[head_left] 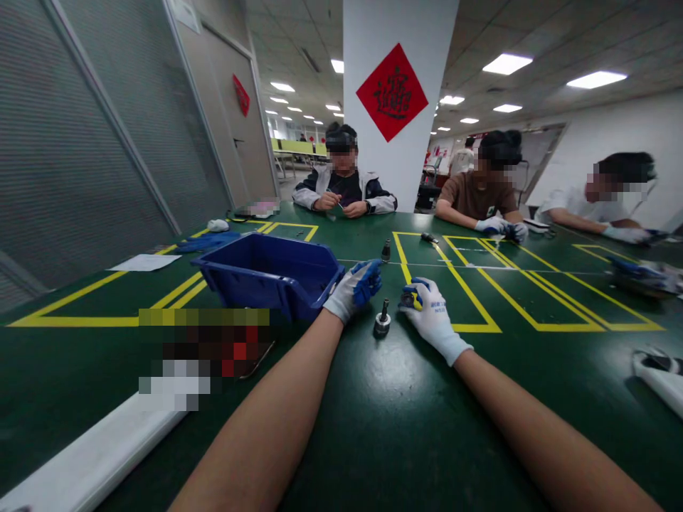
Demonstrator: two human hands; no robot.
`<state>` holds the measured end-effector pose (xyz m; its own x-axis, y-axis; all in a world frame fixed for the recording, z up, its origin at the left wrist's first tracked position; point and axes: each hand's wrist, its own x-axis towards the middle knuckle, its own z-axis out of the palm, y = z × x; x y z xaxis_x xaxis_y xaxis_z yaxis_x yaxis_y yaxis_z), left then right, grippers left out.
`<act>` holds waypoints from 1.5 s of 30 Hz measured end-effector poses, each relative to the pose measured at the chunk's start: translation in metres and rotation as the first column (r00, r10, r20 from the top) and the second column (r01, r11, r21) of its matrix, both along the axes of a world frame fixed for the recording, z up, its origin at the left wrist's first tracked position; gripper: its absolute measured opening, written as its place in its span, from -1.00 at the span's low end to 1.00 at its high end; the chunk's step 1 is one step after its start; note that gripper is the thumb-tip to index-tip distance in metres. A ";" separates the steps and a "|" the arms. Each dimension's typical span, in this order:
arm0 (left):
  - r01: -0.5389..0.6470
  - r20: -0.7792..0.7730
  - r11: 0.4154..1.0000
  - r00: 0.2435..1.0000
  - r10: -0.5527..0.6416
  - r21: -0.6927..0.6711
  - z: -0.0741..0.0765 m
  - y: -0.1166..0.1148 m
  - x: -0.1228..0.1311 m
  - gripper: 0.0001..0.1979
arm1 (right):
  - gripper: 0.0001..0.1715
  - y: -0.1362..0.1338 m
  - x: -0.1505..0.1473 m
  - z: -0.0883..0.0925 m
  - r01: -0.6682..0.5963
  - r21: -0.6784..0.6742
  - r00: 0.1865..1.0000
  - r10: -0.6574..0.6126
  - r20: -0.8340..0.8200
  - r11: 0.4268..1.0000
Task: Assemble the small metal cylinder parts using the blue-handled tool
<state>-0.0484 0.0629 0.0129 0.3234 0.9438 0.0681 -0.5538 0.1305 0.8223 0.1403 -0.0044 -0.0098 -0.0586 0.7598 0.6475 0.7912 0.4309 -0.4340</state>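
Observation:
My left hand [356,290], in a white glove with a blue palm, is beside the right end of a blue plastic bin [277,284]. Its fingers are loosely bent and nothing shows in them. My right hand [433,316], gloved alike, is closed round a small yellow-and-black tape measure [411,299], partly hidden by the fingers. Between the hands stands a metal tool holder [382,323], its dark narrow stem pointing up. Farther off, a black cylindrical part [385,250] is upright on the table.
Yellow tape lines mark the green table [341,455]. Another dark part [428,238] lies beyond my right hand. At left are a paper sheet [145,262], blue gloves [205,242] and a long white object [101,455]. Several people with headsets sit across and to the right.

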 end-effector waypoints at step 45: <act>0.532 -0.083 0.828 0.846 -0.526 0.176 -0.018 -0.010 0.000 -0.67 | -0.54 0.005 0.002 -0.001 -0.044 -0.026 0.996 0.042 -0.075 0.999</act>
<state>-0.0487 0.0533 -0.0051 0.7743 0.5985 0.2056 -0.4185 0.2406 0.8757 0.1428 0.0005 -0.0109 -0.0439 0.7751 0.6303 0.7373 0.4508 -0.5031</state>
